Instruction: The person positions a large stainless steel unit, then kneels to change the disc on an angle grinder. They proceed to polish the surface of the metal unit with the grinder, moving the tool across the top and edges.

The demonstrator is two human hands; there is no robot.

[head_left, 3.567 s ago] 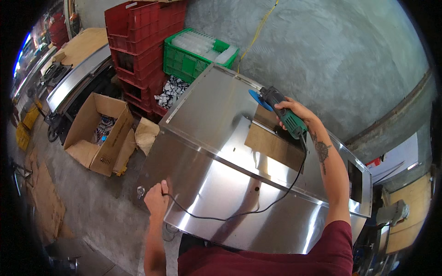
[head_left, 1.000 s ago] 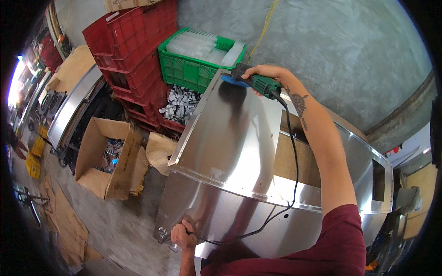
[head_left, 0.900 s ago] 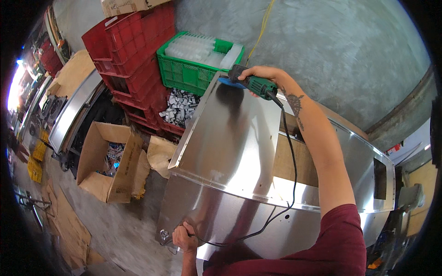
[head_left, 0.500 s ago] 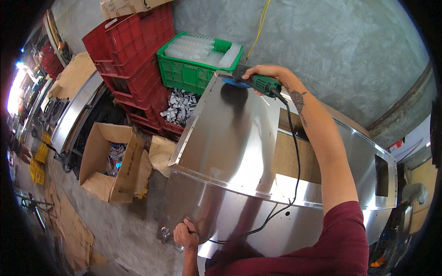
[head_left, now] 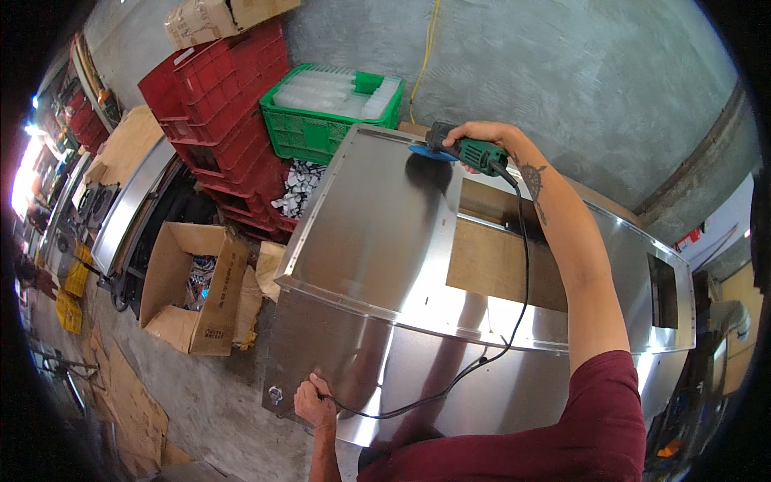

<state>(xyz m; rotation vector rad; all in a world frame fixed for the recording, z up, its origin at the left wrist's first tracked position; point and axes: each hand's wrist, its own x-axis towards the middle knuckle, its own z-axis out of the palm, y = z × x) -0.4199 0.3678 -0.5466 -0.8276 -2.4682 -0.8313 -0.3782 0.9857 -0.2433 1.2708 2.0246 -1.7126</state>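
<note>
My right hand (head_left: 475, 132) is wrapped round a green and black angle grinder (head_left: 483, 157) at the far edge of a large shiny sheet-metal cabinet (head_left: 361, 225). The grinder's blue disc (head_left: 434, 153) is at the top panel, over a dark reflection; I cannot tell whether it touches the metal. From the grinder's rear a black power cord (head_left: 524, 265) loops across the cabinet toward me. My left hand (head_left: 315, 400) is closed on that cord, low by the cabinet's near left corner, beside a small round metal fitting (head_left: 275, 394).
Stacked red crates (head_left: 229, 88) and a green crate (head_left: 297, 132) of translucent plastic pieces stand behind the cabinet's left end. An open cardboard box (head_left: 217, 301) sits on the floor at left. The cabinet top has a rectangular opening (head_left: 502, 261). A grey wall (head_left: 578, 80) rises behind.
The grinder in my right hand has moved right along the cabinet's far edge. My left hand keeps its hold on the cord near the same corner. The whole view has shifted slightly.
</note>
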